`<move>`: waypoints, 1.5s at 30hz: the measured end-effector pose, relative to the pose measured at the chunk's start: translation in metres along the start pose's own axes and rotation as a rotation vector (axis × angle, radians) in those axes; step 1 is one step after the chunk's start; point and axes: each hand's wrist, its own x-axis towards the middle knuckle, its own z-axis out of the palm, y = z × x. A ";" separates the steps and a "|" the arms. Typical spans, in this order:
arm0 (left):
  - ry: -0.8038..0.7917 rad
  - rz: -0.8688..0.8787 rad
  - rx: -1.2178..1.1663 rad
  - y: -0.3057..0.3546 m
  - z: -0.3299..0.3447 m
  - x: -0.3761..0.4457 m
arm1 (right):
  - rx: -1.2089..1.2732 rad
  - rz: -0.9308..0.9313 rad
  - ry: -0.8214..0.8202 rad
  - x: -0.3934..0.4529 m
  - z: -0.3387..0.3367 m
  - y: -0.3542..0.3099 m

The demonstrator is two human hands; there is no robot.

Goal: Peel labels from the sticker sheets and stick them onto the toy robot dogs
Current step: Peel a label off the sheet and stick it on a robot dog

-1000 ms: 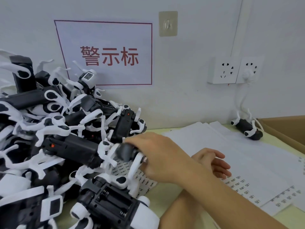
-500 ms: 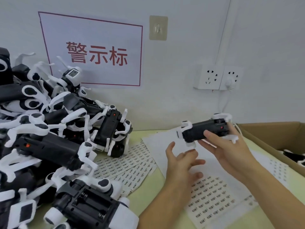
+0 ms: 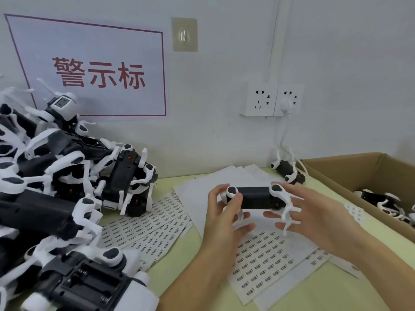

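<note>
A black toy robot dog (image 3: pixel 253 197) with white legs is held level above the table, between both hands. My left hand (image 3: pixel 221 212) grips its left end, thumb on the white hip joint and fingers curled underneath. My right hand (image 3: pixel 314 212) holds the right end between thumb and spread fingers, with the white legs sticking out between them. A sticker sheet (image 3: pixel 265 259) with rows of small labels lies directly below the hands. More sticker sheets (image 3: pixel 146 223) fan out to the left.
A big pile of robot dogs (image 3: pixel 67 198) fills the left side of the table. A cardboard box (image 3: pixel 359 171) at the right holds more dogs. One dog (image 3: pixel 288 172) lies by the wall under the wall sockets (image 3: pixel 271 99) and a white cable.
My right hand took a dog from the pile, carried it right and lowered it to the middle. My left hand rose from the sheet and took its left end.
</note>
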 end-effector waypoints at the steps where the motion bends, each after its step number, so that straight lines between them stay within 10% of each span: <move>1: -0.017 0.022 0.043 -0.001 0.000 0.000 | -0.079 0.001 0.026 0.001 0.002 0.000; 7: -0.071 0.033 0.163 -0.008 0.001 0.002 | -0.113 -0.163 0.214 0.000 -0.011 -0.010; 13: -0.123 0.219 0.871 -0.025 0.008 -0.008 | 0.043 -0.331 0.511 0.002 -0.029 -0.001; 20: -0.458 0.553 1.497 -0.024 0.018 -0.022 | -0.290 -0.429 0.448 0.006 0.000 0.018; 26: -0.500 0.667 1.298 -0.020 0.013 -0.025 | -0.363 -0.376 0.211 0.006 0.014 0.023; 33: 0.134 1.112 1.180 -0.004 0.003 -0.016 | -0.315 -0.318 -0.005 0.002 0.013 0.022; 45: -0.042 0.903 1.678 -0.011 -0.003 -0.019 | -0.809 -0.075 0.086 -0.019 0.001 0.001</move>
